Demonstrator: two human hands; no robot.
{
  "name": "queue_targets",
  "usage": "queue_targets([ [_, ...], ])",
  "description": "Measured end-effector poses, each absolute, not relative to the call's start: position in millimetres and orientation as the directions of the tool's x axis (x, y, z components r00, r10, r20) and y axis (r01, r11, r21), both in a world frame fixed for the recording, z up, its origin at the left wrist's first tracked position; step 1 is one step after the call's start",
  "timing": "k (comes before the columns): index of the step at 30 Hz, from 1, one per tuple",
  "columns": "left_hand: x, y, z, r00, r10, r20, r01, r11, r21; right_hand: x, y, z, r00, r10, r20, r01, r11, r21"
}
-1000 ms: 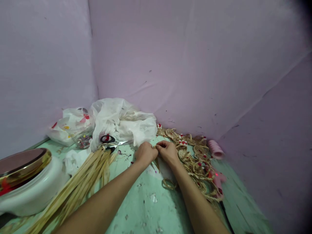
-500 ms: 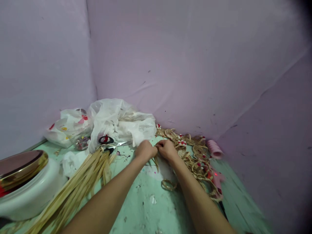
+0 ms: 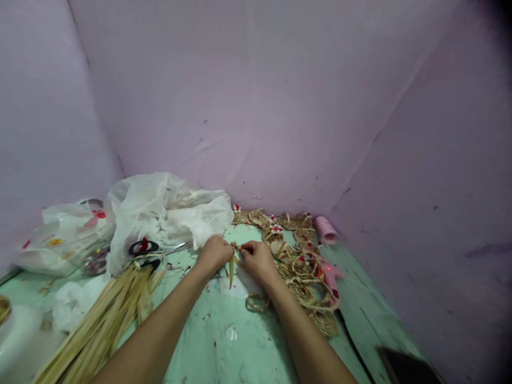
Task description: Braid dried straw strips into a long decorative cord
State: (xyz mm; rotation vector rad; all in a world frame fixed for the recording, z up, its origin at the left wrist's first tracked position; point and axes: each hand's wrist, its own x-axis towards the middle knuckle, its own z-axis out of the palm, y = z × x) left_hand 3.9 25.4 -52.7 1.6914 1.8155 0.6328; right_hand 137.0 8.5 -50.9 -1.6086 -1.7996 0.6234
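My left hand (image 3: pixel 214 253) and my right hand (image 3: pixel 257 260) meet over the green table (image 3: pixel 224 341), both pinched on a thin dry straw strand (image 3: pixel 232 265) whose loose ends hang down between them. A small straw loop (image 3: pixel 256 303) lies on the table just under my right wrist. To the right of my right hand spreads a heap of woven straw rings with red and white beads (image 3: pixel 298 261).
A bundle of long straw strips (image 3: pixel 100 320) lies at the left, with black-handled scissors (image 3: pixel 144 250) above it. White plastic bags (image 3: pixel 160 208) sit at the back left. A pink glue gun (image 3: pixel 330 274), a pink spool (image 3: pixel 325 229) and lilac walls border the right.
The view has swung to the right, so the white pot at the left has almost left the picture. My hands stay pinched together on the strand.
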Motion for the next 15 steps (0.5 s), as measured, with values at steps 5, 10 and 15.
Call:
queue_targets([
  [5,5,25,-53,-0.018,0.995,-0.094,0.711,0.079,0.699,133,7,-49,0.003,0.988,0.156,0.689,0.111,-0.716],
  [10,5,25,-51,-0.018,0.994,-0.110,0.691,0.092,0.717,128,-7,-51,0.098,0.995,0.037,0.702,-0.043,-0.711],
  [15,7,27,-48,-0.026,0.987,-0.158,0.717,0.128,0.686,130,-23,-58,0.085,0.996,-0.018,0.678,-0.072,-0.732],
])
